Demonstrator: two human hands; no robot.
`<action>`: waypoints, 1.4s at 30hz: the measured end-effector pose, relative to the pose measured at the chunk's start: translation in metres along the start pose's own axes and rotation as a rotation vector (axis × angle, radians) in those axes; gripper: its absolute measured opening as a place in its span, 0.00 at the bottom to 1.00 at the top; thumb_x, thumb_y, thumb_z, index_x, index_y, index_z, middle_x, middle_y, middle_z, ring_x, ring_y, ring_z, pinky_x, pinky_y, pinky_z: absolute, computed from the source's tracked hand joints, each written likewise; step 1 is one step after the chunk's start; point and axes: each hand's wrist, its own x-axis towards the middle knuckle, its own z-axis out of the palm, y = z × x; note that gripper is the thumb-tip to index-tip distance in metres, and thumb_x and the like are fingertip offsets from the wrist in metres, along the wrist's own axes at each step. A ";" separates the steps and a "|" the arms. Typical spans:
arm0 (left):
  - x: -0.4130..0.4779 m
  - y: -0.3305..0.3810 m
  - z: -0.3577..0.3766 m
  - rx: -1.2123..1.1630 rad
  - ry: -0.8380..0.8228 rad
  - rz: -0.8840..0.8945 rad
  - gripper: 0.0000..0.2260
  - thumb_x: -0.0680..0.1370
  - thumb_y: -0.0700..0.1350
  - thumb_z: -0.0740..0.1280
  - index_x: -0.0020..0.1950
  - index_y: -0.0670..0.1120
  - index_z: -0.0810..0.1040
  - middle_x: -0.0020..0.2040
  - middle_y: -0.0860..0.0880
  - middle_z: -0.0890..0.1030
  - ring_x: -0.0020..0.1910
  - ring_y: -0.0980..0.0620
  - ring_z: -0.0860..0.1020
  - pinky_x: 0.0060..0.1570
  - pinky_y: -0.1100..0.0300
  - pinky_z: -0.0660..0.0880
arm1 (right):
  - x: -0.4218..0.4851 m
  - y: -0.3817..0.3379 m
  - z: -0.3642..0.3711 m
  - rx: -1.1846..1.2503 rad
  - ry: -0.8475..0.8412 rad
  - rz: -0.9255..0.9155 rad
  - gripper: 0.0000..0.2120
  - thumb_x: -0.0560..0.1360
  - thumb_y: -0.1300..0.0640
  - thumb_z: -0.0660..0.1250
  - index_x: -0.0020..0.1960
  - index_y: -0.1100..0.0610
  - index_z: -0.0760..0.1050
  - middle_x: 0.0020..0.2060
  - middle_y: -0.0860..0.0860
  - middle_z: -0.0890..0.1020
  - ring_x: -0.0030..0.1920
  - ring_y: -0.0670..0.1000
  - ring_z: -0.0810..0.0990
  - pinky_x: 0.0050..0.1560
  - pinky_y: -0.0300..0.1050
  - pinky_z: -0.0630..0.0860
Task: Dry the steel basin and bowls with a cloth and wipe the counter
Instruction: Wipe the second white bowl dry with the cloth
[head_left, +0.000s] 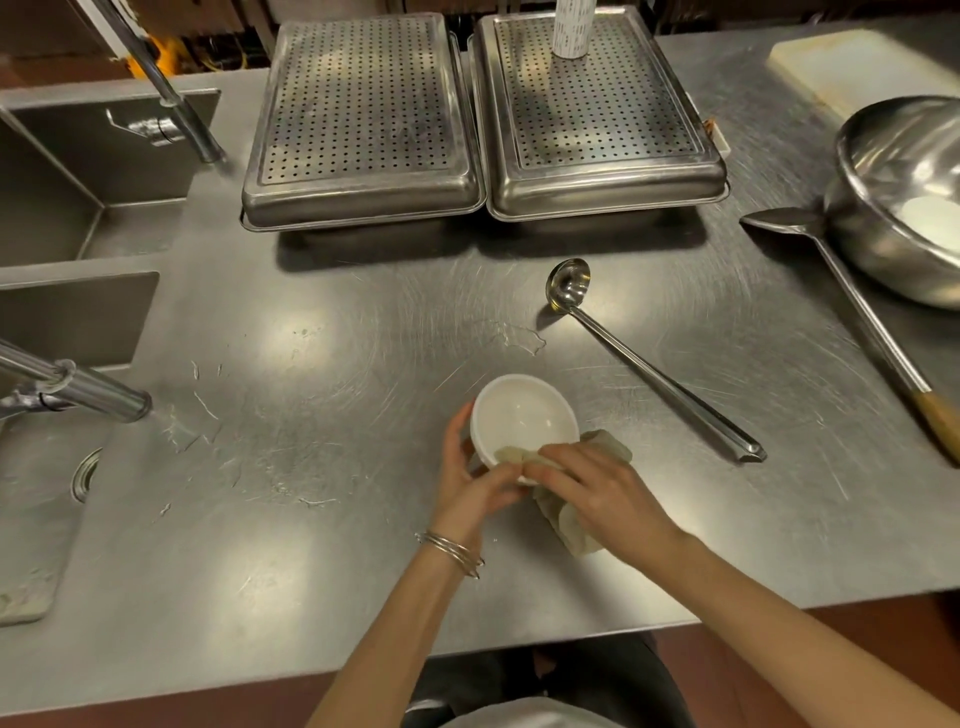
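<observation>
Item in hand: small white round bowl (524, 415), at the near middle of the brushed steel counter (322, 545). Whether it rests on the counter or is lifted cannot be told. Nothing shows inside it.

Left hand (467, 473): fingers curled round the bowl's near-left wall, holding it.

Right hand (597, 488): gripping a crumpled pale beige cloth (569, 525) and pressing a fold of it over the bowl's near rim.

Progress, as judged: drying of this bowl is under way. The counter appears unwiped, with a water smear (519, 338) beyond the bowl and streaks of droplets (208, 415) towards the sinks.

Large round steel basin (883, 249): at the far right edge, well apart from the hands. It holds a round white item (930, 223), possibly another bowl. Whether the basin is dry cannot be told.

Two perforated rectangular steel trays (358, 119): side by side at the back. A white patterned cylinder (571, 26) stands on the right one. What lies beneath the trays is hidden.

Loose utensils: a steel ladle (569, 286) and a long steel spatula with a wooden handle (779, 221), its blade just beside the basin.

Left sinks (78, 182): no contents visible.
</observation>
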 end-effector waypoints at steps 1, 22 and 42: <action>-0.001 -0.003 -0.002 -0.007 0.006 -0.020 0.33 0.63 0.36 0.70 0.66 0.54 0.67 0.61 0.45 0.74 0.57 0.43 0.77 0.40 0.51 0.80 | -0.003 -0.004 0.002 0.025 -0.016 -0.009 0.24 0.65 0.64 0.68 0.61 0.55 0.70 0.47 0.54 0.82 0.42 0.52 0.81 0.44 0.42 0.77; 0.007 0.026 -0.022 0.354 -0.218 -0.224 0.29 0.71 0.30 0.61 0.66 0.55 0.72 0.55 0.49 0.78 0.51 0.49 0.79 0.40 0.50 0.81 | 0.027 0.012 -0.005 -0.214 0.117 -0.138 0.13 0.73 0.65 0.63 0.56 0.59 0.79 0.50 0.53 0.82 0.53 0.53 0.74 0.48 0.43 0.68; 0.000 0.016 -0.022 0.119 -0.181 -0.120 0.32 0.64 0.35 0.66 0.67 0.53 0.70 0.61 0.49 0.75 0.57 0.47 0.77 0.40 0.49 0.81 | 0.027 0.002 -0.038 0.410 0.128 0.625 0.13 0.68 0.63 0.74 0.52 0.53 0.82 0.47 0.47 0.84 0.47 0.45 0.81 0.50 0.29 0.71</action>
